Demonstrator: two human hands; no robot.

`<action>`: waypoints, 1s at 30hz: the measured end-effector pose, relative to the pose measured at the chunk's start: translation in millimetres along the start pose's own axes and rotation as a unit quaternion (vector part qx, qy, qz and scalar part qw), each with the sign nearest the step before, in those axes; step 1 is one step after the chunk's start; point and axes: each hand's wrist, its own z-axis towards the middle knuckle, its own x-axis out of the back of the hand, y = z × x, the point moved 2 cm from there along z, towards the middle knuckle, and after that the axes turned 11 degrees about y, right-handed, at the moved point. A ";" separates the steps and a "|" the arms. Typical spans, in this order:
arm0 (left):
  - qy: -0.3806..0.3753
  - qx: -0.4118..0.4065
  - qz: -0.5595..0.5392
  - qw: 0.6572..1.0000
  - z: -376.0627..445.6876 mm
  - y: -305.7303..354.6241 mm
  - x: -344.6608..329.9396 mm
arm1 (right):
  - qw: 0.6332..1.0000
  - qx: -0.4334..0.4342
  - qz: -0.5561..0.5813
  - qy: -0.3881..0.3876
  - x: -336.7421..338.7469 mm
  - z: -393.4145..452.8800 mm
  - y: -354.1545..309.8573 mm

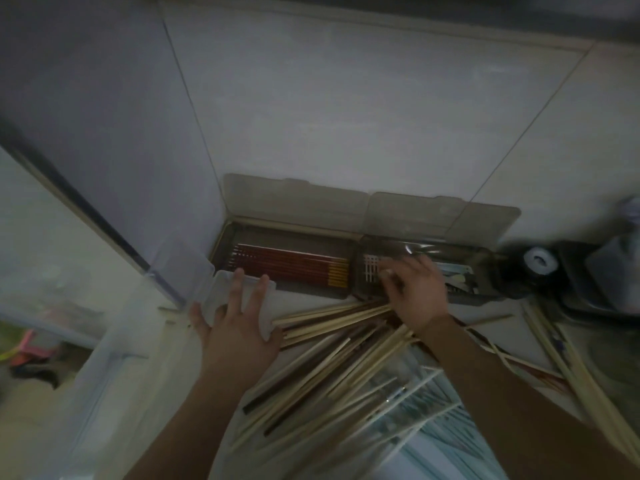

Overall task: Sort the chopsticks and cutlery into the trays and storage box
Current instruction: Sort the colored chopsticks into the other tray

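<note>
Two grey lidded trays stand open against the wall. The left tray [294,233] holds a row of red chopsticks [287,268] with yellow tips. The right tray [485,271] has a slotted white floor and some cutlery [457,280] at its right end. My left hand [239,323] lies flat with fingers spread on a clear plastic storage box [214,289]. My right hand [415,292] reaches over the right tray's front edge, fingers curled; whether it holds anything is blurred. A loose pile of pale and brown chopsticks [332,362] covers the counter below both hands.
A white wire rack [408,393] lies under the pile at the bottom. More chopsticks [568,362] lie at the right beside a dark sink area with a white roll [538,259]. A tiled wall rises behind the trays. The counter's left edge drops to the floor.
</note>
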 end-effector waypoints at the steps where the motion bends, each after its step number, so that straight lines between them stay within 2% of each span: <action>1: 0.001 0.002 0.000 1.000 0.2 0.1 -0.3 | 1.000 -0.021 -0.011 0.015 16.6 -15.7 18.9; 6: -0.003 0.000 0.007 1.000 0.8 2.1 0.5 | 0.985 -0.134 -0.097 0.048 87.4 -112.4 89.6; 12: -0.002 0.007 -0.004 1.000 1.9 2.4 1.5 | 0.984 -0.143 -0.101 0.027 116.2 -192.4 87.2; 14: 0.001 0.006 0.003 1.000 1.7 2.6 2.2 | 0.984 -0.144 -0.107 -0.012 108.3 -208.3 88.7; 16: -0.002 0.006 0.007 1.000 2.2 2.8 3.3 | 0.982 -0.150 -0.110 -0.042 98.8 -215.3 91.5; 21: -0.006 0.012 0.014 1.000 2.4 2.2 3.3 | 0.969 -0.216 -0.118 -0.002 95.2 -199.1 72.1; 30: -0.018 0.018 0.002 1.000 1.9 3.1 3.5 | 0.951 -0.274 -0.132 -0.055 87.7 -195.5 79.2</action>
